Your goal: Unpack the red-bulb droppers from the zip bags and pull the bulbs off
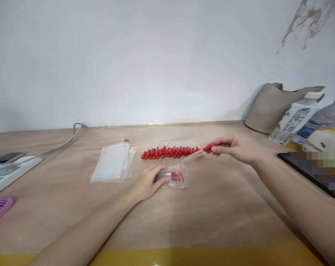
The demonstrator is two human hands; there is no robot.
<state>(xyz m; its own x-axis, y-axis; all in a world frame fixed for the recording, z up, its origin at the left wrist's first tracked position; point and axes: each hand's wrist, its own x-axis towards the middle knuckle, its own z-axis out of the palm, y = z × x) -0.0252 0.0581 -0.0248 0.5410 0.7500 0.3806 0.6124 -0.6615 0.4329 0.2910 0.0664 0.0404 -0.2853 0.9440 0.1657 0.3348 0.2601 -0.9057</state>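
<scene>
Nearest of all, a yellow strip (145,256) is laid across the front edge, and behind it a brown, faintly mottled worktop (184,218) is spread out. Well to the left of the left fingers (155,170), a purple slatted object (2,207) is cut off by the frame. And here, by those left fingers, closed narrowly on its left end, a small clear zip bag (184,183) is held on the worktop. Its red-lined end is turned rightward; inside, red-capped tubes (176,176) are seen lying flat, their exact number hidden.

Up and to the right, several held tubes (208,148) are pinched in the right fingers (220,141): bright red ends are gripped, clear stems, blurred, are pointed back toward the bag. To the right of those fingers a black-edged tablet (300,171) is partly pixelated.

Left of the left fingers, flat milky-clear bags (108,162) are stacked, slightly fanned. Between and beyond both sets of fingers, a long row of tubes (170,151) is lined up, red caps turned nearward, clear stems toward the wall. Beyond the right fingers, a white-capped bottle (293,116) is stood beside a grey-beige container (267,107). Everything is backed by a pale wall (156,62), chipped at upper right.
</scene>
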